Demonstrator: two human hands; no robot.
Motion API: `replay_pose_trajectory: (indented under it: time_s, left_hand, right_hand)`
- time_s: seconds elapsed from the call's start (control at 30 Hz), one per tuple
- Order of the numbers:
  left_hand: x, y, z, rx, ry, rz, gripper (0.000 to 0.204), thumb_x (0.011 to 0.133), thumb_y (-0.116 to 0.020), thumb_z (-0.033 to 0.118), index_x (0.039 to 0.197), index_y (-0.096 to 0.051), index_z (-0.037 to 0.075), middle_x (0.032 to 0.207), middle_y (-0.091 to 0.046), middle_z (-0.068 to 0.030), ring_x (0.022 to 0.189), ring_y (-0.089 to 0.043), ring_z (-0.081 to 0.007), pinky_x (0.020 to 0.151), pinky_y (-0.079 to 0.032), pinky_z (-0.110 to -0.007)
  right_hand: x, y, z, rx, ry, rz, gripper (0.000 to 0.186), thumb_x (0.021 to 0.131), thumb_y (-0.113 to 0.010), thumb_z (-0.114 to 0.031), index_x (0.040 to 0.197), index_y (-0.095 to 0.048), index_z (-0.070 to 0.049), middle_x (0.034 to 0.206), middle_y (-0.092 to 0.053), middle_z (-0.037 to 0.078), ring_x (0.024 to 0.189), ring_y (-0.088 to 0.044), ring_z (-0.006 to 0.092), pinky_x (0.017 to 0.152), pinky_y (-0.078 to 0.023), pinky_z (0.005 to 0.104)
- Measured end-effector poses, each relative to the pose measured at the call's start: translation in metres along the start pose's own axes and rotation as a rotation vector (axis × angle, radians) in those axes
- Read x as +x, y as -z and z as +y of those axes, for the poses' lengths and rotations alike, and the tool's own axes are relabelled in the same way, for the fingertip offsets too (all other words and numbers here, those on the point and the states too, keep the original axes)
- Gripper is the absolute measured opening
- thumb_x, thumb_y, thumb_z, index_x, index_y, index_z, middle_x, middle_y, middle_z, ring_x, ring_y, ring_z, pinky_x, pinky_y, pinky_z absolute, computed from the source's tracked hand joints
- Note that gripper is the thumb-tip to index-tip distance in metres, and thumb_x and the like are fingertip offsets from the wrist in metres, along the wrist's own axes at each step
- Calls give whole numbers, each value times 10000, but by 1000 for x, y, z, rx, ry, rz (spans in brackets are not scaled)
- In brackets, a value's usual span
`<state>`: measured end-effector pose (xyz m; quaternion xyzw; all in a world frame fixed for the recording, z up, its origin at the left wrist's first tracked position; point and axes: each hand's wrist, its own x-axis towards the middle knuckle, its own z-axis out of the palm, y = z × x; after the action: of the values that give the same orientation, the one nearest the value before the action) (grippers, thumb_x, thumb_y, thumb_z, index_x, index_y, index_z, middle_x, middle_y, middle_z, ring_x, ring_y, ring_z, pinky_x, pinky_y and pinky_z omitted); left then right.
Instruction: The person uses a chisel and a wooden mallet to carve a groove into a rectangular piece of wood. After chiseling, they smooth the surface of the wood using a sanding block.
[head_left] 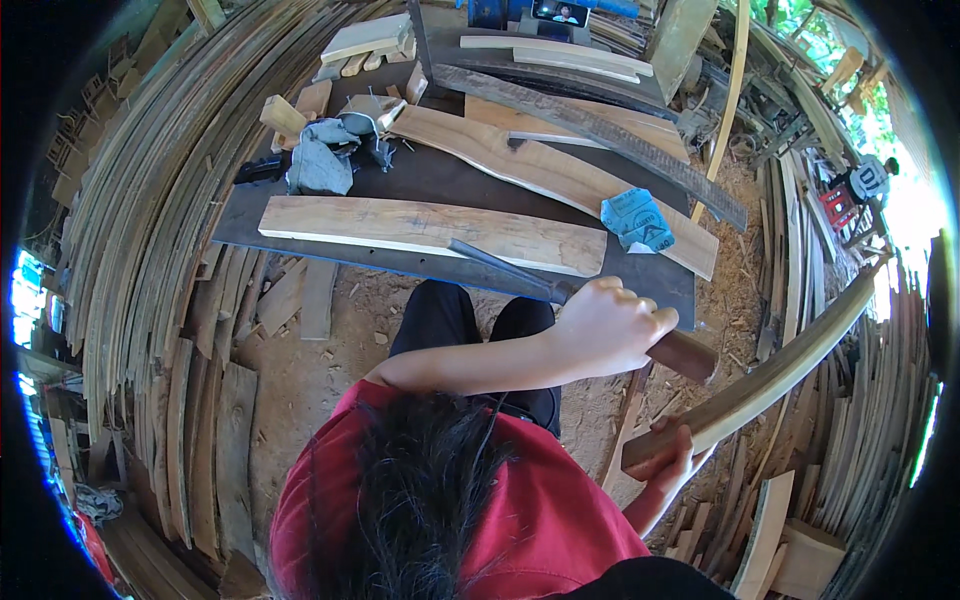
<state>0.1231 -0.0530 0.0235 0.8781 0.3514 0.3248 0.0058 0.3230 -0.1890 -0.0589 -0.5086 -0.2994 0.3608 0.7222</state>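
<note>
My left arm reaches across to the right. My left hand (pixel 615 325) is closed around the brown wooden handle of a long chisel-like tool (pixel 505 270), whose dark metal shank points left over the workbench's near edge. At the lower right my right hand (pixel 680 463) grips the near end of a long curved wooden piece (pixel 765 375), which slants up and away to the right, off the bench. A curved board (pixel 430 230) lies on the dark workbench (pixel 395 262) just beyond the tool's tip. Beside its right end rests a blue sandpaper packet (pixel 637 220).
A grey-blue cloth (pixel 325 155) and wood offcuts (pixel 365 38) lie on the bench's far left. Longer boards (pixel 560 165) cross its far side. Stacked timber strips (pixel 170 170) line the left; more planks (pixel 845 430) stand right. A person (pixel 868 180) sits far right.
</note>
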Motion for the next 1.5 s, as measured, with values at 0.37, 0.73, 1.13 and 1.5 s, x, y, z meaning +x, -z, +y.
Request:
replay_pose_trajectory:
  time_s: [0.37, 0.73, 1.13, 1.5]
  left_hand:
    - [6, -3, -17, 18, 192, -128, 234, 636, -707, 222, 861, -660, 178, 703, -665, -25, 655, -680, -244, 573, -524, -374]
    - [-4, 11, -41, 65, 238, -1, 163, 623, -713, 243, 775, -668, 207, 608, -631, -46, 600, -668, -247, 526, -516, -390]
    - [-18, 29, -61, 131, 370, -68, 189, 620, -725, 282, 787, -682, 206, 624, -632, -82, 616, -661, -284, 563, -528, -415]
    - [-39, 44, -90, 137, 398, 49, 260, 598, -733, 258, 853, -700, 222, 677, -659, -98, 629, -664, -305, 575, -535, -432]
  right_hand:
    - [-9, 0, -4, -63, -65, 5, 740, 728, -746, -121, 1336, -335, -26, 894, -588, 168, 719, -624, 260, 640, -535, 405]
    - [-16, -17, 13, 2, -192, -185, 721, 731, -741, -77, 1322, -329, -54, 913, -603, 165, 722, -636, 263, 618, -543, 390]
    - [-16, -45, 17, -58, -199, -268, 687, 751, -709, -67, 1327, -336, -42, 930, -595, 141, 755, -624, 242, 661, -533, 361]
    - [-24, -63, 18, -77, -226, -388, 675, 755, -723, -64, 1305, -332, -46, 885, -604, 130, 751, -629, 233, 668, -533, 367]
